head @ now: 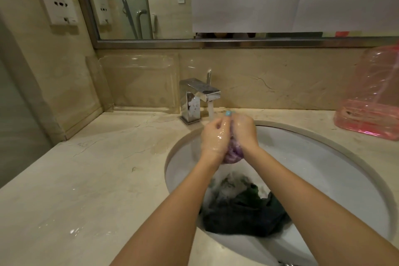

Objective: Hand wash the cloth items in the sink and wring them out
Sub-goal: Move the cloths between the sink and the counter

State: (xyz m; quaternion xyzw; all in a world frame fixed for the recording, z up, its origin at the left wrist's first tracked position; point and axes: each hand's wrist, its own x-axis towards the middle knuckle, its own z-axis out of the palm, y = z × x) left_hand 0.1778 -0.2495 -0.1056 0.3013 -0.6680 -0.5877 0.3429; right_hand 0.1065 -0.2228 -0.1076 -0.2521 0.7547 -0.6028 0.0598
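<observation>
A small purple cloth (233, 152) is bunched between both my hands above the white oval sink (323, 157). My left hand (214, 137) grips its left side and my right hand (245, 131) grips its right side, both wet. Water runs from the chrome faucet (199, 97) just behind my fingers. A dark green cloth (246, 211) lies heaped in the sink bottom among foam, partly hidden by my forearms.
A beige marble counter (86, 179) surrounds the sink, with wet patches on the left. A pink plastic bag (373, 101) stands at the right back. A clear plastic sheet (140, 84) leans on the backsplash below the mirror (194, 2).
</observation>
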